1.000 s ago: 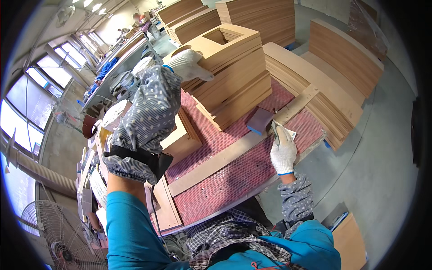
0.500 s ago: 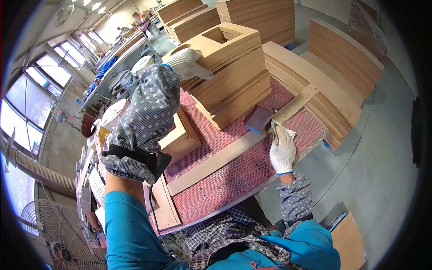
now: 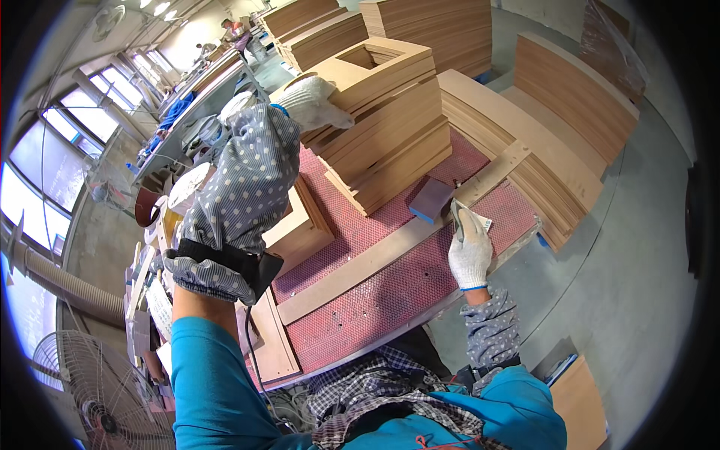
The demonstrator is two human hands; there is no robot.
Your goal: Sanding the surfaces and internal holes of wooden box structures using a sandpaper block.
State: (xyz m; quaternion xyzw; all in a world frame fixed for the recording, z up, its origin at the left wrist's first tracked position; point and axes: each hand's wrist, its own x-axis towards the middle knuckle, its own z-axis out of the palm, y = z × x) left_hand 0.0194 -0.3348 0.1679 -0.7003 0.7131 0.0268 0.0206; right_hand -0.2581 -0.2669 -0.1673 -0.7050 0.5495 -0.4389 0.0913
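Observation:
My left hand, in a white glove, lies over the left edge of a tall stack of brown boards with its fingers stretched out. In a matching glove, my right hand is closed at the near edge of a long narrow wood strip. A greyish piece shows by its fingertips, too unclear to name, and a small printed slip pokes out beside it. Just left of those fingers, a dark block with a blue side sits on the strip. The strip lies across a red textured mat.
More boards stand stacked at the right and back. A low board pile is below my left forearm. A caged fan stands at lower left, a cable hangs near my left arm, and a person is far off.
Both my hands stay nearly where they were; my left forearm has shifted slightly left. Far away, the person in red shows more fully.

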